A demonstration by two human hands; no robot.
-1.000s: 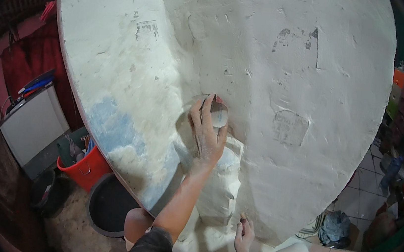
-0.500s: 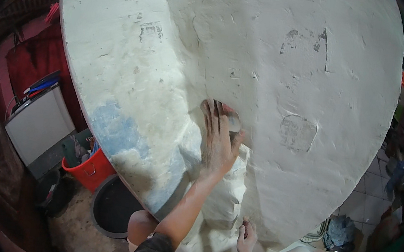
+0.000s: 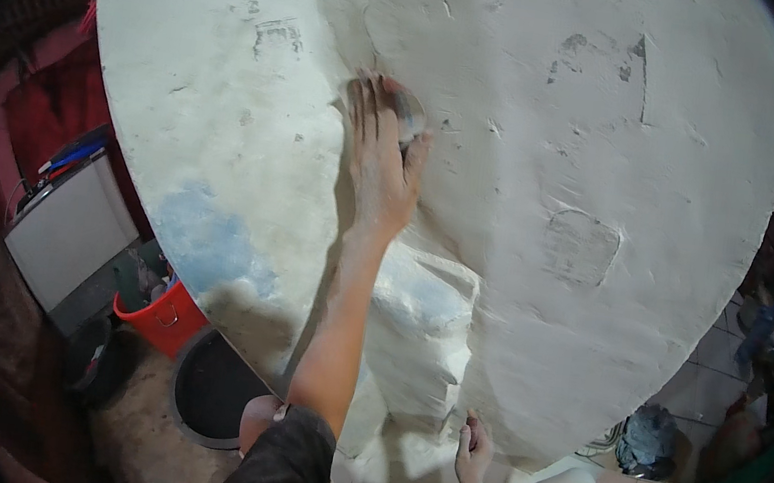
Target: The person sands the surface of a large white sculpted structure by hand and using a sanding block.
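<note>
A large rounded panel, pale grey and plaster-like with scuffed dark marks, fills the middle of the view. My left hand lies on its surface with the fingers pointing away. Under the fingers and thumb it holds a small rounded reddish-and-grey pad, mostly covered by the hand. Low in the view, near the panel's near part, my right hand is closed with its fingers curled. What those fingers hold, if anything, I cannot make out.
A broken, box-like step juts from the panel's near middle. At left stand a red bucket with things inside, a black tub and a white-faced box. A dark plastic bag lies on the tiles at right.
My left hand has slid away and slightly left over the panel with the pad under it. My right hand has hardly moved. The view has shifted a little.
</note>
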